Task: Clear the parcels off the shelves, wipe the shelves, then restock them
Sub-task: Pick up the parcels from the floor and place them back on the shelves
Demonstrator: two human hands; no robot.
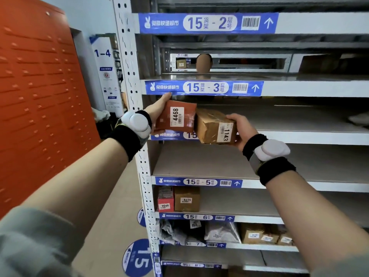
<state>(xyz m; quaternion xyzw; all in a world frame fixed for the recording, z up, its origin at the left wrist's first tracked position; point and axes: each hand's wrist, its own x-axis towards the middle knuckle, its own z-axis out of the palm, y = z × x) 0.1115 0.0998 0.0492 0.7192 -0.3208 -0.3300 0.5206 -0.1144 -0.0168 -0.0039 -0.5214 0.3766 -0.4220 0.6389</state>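
Observation:
My left hand (157, 108) grips a red-brown parcel (175, 116) labelled 4468, held upright in front of the shelf edge. My right hand (242, 128) grips a taped brown cardboard parcel (214, 126) labelled 1143, tilted, its corner touching the red one. Both parcels are at the mouth of the bare grey shelf (279, 118) under the label 15-3. The shelf (219, 160) below it, above label 15-5, is bare too.
A red box 9048 (165, 198) and a brown box 9275 (187, 198) stand on a lower shelf. Bags and small boxes (257, 233) fill the shelf under 15-6. An orange perforated panel (40, 96) stands at left. A person's head (203, 62) shows behind the rack.

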